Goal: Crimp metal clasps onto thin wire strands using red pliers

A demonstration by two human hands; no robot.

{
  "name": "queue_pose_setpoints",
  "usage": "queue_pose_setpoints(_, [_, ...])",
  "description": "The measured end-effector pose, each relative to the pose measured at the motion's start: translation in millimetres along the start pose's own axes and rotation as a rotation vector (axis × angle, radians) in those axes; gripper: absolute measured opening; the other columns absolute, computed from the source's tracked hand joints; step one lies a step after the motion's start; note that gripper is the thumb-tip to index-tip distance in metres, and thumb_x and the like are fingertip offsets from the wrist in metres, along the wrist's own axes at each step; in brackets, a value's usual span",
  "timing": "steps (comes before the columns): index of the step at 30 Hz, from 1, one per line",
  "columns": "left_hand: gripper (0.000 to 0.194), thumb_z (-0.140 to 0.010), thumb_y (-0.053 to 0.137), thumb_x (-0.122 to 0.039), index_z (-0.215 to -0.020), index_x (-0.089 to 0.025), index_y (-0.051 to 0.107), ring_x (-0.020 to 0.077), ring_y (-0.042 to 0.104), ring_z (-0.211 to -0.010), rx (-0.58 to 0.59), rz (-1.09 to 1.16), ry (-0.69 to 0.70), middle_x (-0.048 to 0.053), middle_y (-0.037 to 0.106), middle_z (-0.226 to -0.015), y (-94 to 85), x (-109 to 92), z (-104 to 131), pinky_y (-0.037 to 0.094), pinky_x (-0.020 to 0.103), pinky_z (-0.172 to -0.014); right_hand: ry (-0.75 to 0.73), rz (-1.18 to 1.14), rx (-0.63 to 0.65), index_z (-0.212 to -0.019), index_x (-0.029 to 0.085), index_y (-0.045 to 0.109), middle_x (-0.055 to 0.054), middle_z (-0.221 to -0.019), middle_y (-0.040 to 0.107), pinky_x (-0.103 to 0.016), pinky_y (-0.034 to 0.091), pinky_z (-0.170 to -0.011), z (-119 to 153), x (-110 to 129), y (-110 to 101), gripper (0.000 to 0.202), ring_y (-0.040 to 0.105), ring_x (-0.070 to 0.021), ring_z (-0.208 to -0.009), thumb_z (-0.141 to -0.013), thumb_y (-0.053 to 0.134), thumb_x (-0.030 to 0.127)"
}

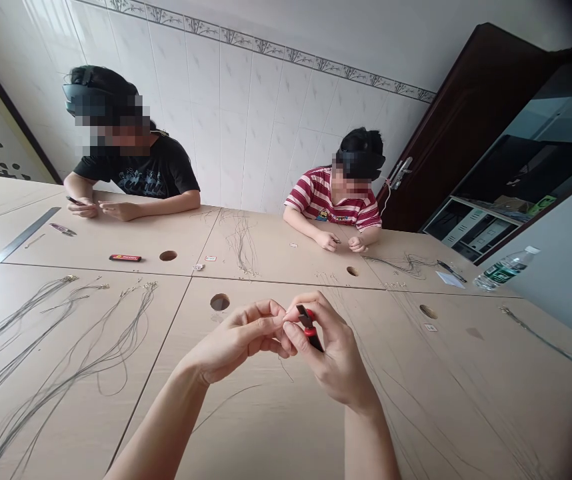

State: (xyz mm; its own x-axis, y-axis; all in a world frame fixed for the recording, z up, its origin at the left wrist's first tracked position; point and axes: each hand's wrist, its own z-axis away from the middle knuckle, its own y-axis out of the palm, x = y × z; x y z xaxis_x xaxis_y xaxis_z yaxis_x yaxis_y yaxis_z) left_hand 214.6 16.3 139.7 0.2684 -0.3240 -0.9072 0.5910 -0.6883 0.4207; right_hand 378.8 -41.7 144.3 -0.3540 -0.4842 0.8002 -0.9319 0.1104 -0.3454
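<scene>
My left hand (246, 337) is closed in a pinch on a thin dark cord (286, 369), whose loose end hangs below the fingertips. My right hand (333, 347) is wrapped around small red-and-black-handled pliers (310, 330), with their dark metal jaws pointing up. The right thumb and forefinger meet the left fingertips. Whatever small piece sits between them is hidden. Another thin cord (226, 405) curves over the table (256, 440) beneath my left forearm.
Bundles of thin cords with small metal ends (136, 313) lie at left, more cords (416, 373) at right. Two people sit opposite, hands on the table. Cable holes (220, 302), a red-and-black box (125, 258), a steel ruler (26, 233) and a water bottle (506, 269) are around.
</scene>
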Motion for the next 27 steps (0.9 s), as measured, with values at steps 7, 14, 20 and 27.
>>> queue_pose_setpoints(7, [0.024, -0.094, 0.057, -0.041, -0.091, -0.018, 0.064, 0.0205, 0.058, -0.096, -0.332, -0.445, 0.158, 0.006, 0.064, -0.098, 2.4, -2.2, 3.5, 0.047, 0.038, -0.094, -0.008, 0.144, -0.042, -0.089, 0.023, 0.055, -0.002, -0.094, 0.056, -0.027, 0.047, -0.07, -0.1, -0.6, -4.3, 0.006, 0.056, -0.0143, -0.082, -0.094, 0.053, 0.02])
queue_pose_setpoints(14, [0.022, -0.085, 0.071, -0.036, -0.093, -0.017, 0.063, 0.018, 0.061, -0.088, -0.182, -0.44, 0.192, 0.005, 0.066, -0.092, 9.1, -3.0, 10.2, 0.049, 0.032, -0.082, 0.003, 0.132, -0.037, -0.088, 0.023, 0.054, -0.002, -0.092, 0.055, -0.027, 0.046, -0.072, -1.4, -2.3, -4.4, 0.007, 0.056, -0.0147, -0.083, -0.095, 0.054, 0.023])
queue_pose_setpoints(20, [0.018, -0.086, 0.071, -0.032, -0.086, -0.016, 0.065, 0.0152, 0.059, -0.082, -0.202, -0.359, 0.175, 0.004, 0.065, -0.084, 6.6, -0.2, 10.3, 0.049, 0.029, -0.078, 0.025, 0.109, -0.035, -0.089, 0.023, 0.054, -0.001, -0.092, 0.053, -0.026, 0.044, -0.072, -0.6, -3.9, -3.7, 0.007, 0.054, -0.0138, -0.082, -0.095, 0.054, 0.023])
queue_pose_setpoints(27, [0.022, -0.089, 0.067, -0.036, -0.086, -0.015, 0.066, 0.0169, 0.06, -0.083, -0.209, -0.379, 0.179, 0.006, 0.068, -0.086, 2.6, 0.5, 10.3, 0.05, 0.031, -0.081, 0.038, 0.058, 0.003, -0.09, 0.025, 0.054, 0.002, -0.09, 0.052, -0.023, 0.041, -0.07, -1.0, -4.4, -3.2, 0.007, 0.052, -0.0112, -0.078, -0.097, 0.053, 0.024])
